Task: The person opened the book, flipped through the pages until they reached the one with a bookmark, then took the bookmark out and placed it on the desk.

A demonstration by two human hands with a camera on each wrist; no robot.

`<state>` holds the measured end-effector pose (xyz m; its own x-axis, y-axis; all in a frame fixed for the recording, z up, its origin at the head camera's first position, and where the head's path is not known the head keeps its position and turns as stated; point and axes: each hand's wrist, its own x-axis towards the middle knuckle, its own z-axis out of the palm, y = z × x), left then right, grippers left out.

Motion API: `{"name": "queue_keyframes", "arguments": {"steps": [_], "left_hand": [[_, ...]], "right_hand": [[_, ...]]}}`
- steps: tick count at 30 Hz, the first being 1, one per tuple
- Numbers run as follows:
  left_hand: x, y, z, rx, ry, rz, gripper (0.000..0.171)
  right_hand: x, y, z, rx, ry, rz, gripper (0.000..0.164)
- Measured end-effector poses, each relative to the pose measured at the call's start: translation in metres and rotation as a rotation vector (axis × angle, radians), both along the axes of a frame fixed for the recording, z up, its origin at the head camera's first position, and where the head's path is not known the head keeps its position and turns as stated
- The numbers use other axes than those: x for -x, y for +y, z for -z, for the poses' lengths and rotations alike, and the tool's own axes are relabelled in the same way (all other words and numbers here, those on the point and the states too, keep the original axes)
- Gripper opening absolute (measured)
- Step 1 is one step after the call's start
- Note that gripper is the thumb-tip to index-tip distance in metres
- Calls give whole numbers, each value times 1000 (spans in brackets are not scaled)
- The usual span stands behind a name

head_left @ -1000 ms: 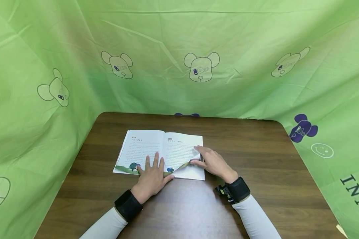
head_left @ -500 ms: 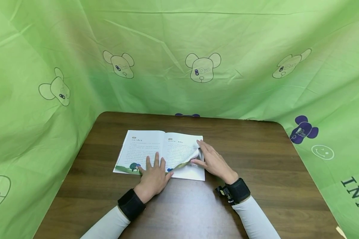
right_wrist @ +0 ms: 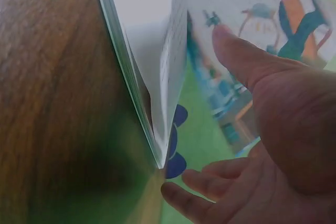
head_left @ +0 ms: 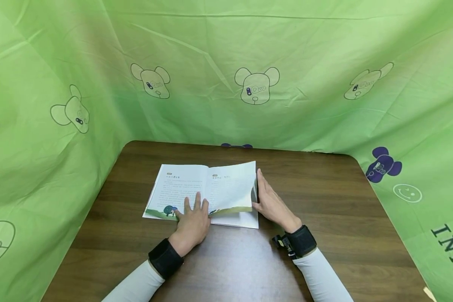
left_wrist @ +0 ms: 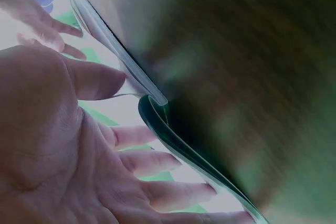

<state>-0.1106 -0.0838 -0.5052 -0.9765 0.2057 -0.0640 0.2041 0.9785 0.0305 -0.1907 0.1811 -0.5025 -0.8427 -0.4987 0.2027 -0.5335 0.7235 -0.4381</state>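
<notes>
An open book with printed text and a green picture strip lies on the table. My left hand rests on its lower middle with spread, straight fingers, across the left page near the fold. On the right side a loose page stands lifted and slightly bowed off the pages beneath. My right hand is at the right edge of that page, fingers extended, holding nothing in a curl. In the right wrist view the thumb lies against or just in front of a colourful illustrated page; contact is unclear.
The brown wooden table carries the book near its middle. A green cloth with cartoon bear heads hangs around the back and sides. Black bands sit on both wrists.
The right page's lower corner, curled up earlier, has risen, and the whole right edge now stands lifted. My right hand has shifted slightly right, off the page face. My left thumb has drawn in.
</notes>
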Motion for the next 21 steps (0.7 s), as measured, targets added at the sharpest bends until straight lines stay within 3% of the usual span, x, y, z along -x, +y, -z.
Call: {"name": "queue_keyframes", "arguments": {"steps": [5,12,17,21], "left_hand": [[1,-2,0,-34,-27,-16,64],[2,-7,-4,-121,-76,-51,74],[2,-13,-6,-197,-10,-52,76],[2,-19,-4,-249,113,-27,78]], "right_hand": [[0,3,0,-38,-12,-55,109],[-4,7,0,-181,-117,-185,100],[-6,6,1,-214,-142,-185,98],[-6,5,0,-209,-154,-170,98]]}}
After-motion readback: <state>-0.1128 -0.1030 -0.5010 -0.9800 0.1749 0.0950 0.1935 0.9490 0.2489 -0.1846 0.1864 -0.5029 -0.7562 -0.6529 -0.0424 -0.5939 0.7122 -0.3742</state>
